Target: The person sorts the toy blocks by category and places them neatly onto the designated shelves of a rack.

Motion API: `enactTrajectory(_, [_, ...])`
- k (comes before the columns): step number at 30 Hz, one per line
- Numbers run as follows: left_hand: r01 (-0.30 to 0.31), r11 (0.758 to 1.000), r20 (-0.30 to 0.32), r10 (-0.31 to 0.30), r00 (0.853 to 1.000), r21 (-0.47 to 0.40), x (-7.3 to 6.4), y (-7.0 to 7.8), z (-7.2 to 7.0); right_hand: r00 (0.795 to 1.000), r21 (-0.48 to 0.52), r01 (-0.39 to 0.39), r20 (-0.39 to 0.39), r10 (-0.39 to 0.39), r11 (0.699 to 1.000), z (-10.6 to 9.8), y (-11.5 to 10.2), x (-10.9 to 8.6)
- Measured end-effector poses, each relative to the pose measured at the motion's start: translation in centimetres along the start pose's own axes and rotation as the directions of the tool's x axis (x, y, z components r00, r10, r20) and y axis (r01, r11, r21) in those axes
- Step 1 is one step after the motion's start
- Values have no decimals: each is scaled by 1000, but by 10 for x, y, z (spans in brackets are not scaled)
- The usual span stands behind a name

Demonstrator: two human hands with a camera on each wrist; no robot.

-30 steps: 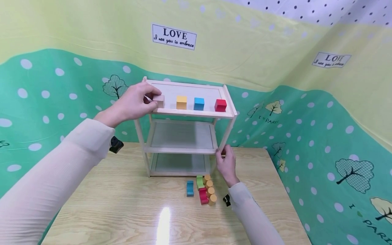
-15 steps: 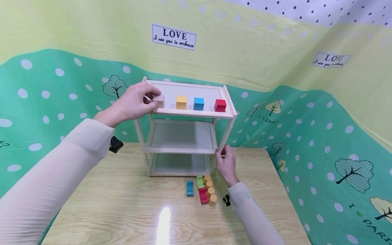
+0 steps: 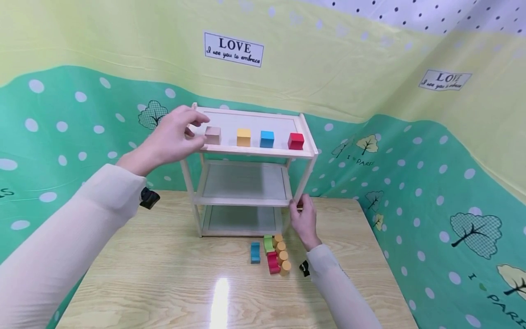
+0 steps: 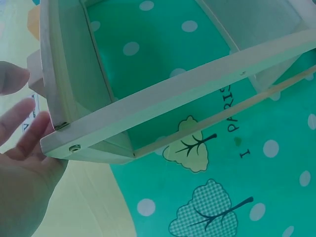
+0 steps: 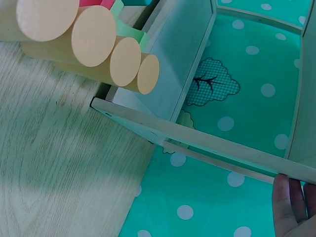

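My left hand (image 3: 172,135) is at the left end of the top board of a white three-tier wooden shelf (image 3: 246,152). Thumb and fingers are spread just left of a pale pinkish cube (image 3: 213,135), with a gap between them and it. That cube stands at the board's front edge, in a row with a yellow cube (image 3: 243,137), a blue cube (image 3: 267,139) and a red cube (image 3: 296,141). Lower down, my right hand (image 3: 304,223) grips the shelf's front right post near the middle board. In the right wrist view, its fingers (image 5: 282,202) meet the post.
On the wooden table (image 3: 156,265), before the shelf, several orange cylinders (image 3: 282,257) stand in a line. Beside them are a green curved block (image 3: 268,244), a red one (image 3: 273,263) and a blue one (image 3: 255,252). A patterned curtain (image 3: 411,183) hangs behind and to the right.
My left hand has let go of the pale cube and drawn back slightly to the left, its fingers opening. The cube stays in place, and my right hand has not moved.
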State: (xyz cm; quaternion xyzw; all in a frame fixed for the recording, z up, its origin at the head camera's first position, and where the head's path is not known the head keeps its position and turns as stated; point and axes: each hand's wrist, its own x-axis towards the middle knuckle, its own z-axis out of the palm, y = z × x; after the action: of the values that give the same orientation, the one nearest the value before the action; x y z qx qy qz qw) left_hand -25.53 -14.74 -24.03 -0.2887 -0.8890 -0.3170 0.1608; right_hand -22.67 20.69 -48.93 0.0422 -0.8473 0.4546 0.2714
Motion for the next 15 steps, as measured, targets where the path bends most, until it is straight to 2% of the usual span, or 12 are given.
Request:
enactTrajectory(5, [-78, 997, -98, 78, 992, 0, -8, -1, 2, 1000, -11, -4, 4, 4, 1000, 0, 2, 0])
enactTrajectory(11, [-187, 981, -209, 193, 959, 49, -19, -3, 9, 1000, -16, -5, 11, 6, 1000, 0, 3, 0])
enactTrajectory(15, [-206, 977, -258, 212, 943, 50, -25, -3, 13, 1000, -10, -17, 16, 17, 1000, 0, 3, 0])
